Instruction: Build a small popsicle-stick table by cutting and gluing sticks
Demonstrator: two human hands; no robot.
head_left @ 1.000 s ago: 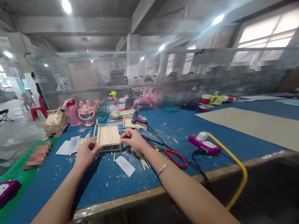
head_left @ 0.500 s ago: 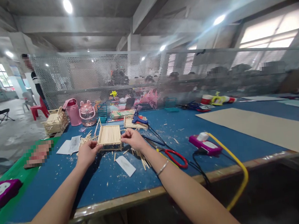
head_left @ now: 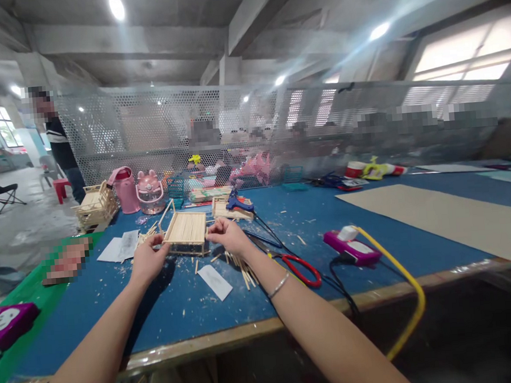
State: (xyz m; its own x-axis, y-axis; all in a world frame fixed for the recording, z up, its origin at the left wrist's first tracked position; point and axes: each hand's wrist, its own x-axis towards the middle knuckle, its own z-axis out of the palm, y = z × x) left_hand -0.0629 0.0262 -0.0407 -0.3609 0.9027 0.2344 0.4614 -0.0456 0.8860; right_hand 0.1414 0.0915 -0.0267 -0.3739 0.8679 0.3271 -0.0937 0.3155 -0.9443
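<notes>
A small frame of pale wooden sticks (head_left: 186,227) with a slatted top is at the middle left of the blue table. One upright part rises at its left back. My left hand (head_left: 151,257) has its fingers closed on the frame's left front corner. At the right side of the frame, my right hand (head_left: 229,236) is pinched, with fingertips touching or very close to the edge; whether a small piece is between them is too small to tell. Loose sticks (head_left: 245,270) and a white paper piece (head_left: 215,282) lie in front.
A blue glue gun (head_left: 239,202) rests behind my right hand. Red-handled scissors (head_left: 302,270), a purple power strip (head_left: 352,247) and its yellow cable are to the right. Stacked stick frames (head_left: 95,205) and pink bottles (head_left: 150,192) stand back left. A person walks beyond the mesh.
The stick frame has tilted slightly, its left side shifting a little left with my left hand. My right hand has barely moved. The person at the far left has come further into view.
</notes>
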